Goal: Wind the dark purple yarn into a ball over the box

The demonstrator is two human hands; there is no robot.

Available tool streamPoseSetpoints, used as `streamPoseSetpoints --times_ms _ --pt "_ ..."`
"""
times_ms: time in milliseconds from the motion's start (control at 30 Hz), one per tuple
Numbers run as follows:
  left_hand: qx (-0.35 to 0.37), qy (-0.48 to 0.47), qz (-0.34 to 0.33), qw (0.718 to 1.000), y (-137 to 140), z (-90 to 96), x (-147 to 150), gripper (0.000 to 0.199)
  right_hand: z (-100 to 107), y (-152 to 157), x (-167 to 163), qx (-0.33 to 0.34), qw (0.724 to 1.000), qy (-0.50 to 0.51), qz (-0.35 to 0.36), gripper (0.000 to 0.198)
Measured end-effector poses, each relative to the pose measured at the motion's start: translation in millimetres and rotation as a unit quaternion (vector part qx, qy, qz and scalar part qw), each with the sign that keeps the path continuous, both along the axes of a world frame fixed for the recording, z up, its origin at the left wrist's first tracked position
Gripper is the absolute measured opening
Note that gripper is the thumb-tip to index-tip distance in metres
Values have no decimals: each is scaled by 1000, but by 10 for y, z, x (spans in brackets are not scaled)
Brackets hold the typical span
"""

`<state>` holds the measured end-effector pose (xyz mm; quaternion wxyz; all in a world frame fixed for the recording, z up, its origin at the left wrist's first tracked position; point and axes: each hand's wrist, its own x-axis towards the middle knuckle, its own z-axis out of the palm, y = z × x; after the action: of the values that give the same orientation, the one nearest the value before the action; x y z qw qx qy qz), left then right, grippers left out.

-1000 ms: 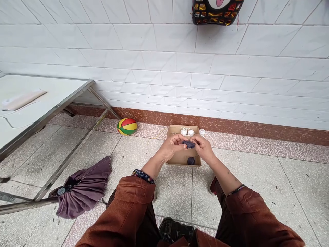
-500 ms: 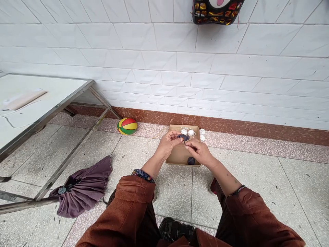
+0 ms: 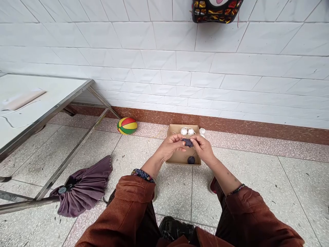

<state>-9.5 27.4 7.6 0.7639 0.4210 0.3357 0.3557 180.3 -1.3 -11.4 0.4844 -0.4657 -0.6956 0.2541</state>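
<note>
A small bundle of dark grey yarn (image 3: 187, 142) is held above a cardboard box. My left hand (image 3: 172, 145) pinches the bundle's left end between thumb and fingers. At its right end, my right hand (image 3: 203, 148) closes thumb and forefinger on the yarn; whether on the bundle itself or just the strand, I cannot tell. Below, inside the cardboard box (image 3: 177, 158), lies a dark yarn ball (image 3: 191, 160), and a thin strand rises from it toward my right hand. Two white yarn balls (image 3: 187, 131) sit at the far end of the box.
More white yarn (image 3: 202, 131) lies outside the box on the right. A striped ball (image 3: 127, 126) rests by the wall. A metal-framed table (image 3: 64, 85) stands left, with a folded purple umbrella (image 3: 84, 188) on the floor beside it. A black basket (image 3: 216, 15) hangs above.
My right hand has risen from the strand below the bundle to its right end. The bundle has shifted slightly right and down. The dark ball's strand now shows.
</note>
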Motion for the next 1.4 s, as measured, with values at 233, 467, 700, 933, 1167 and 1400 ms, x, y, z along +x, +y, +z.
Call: streamPoseSetpoints --times_ms 233,467,700,933,1167,1400 --pt "1 -14 18 1000 -15 -6 18 42 28 -3 19 -5 1000 -2 -3 19" --pt "-9 -39 2 999 -35 23 16 37 -86 35 7 -43 999 28 14 20" --pt "-12 -42 111 993 54 -44 -6 31 -180 -50 -138 -10 995 -61 80 21" --pt "74 63 71 993 23 -25 12 25 44 -20 40 31 998 -36 42 20" --pt "23 -34 51 998 -8 13 14 29 -135 62 -47 -37 999 -2 23 23" --pt "46 12 165 985 89 -81 -4 29 -146 -82 -190 21 989 -118 90 23"
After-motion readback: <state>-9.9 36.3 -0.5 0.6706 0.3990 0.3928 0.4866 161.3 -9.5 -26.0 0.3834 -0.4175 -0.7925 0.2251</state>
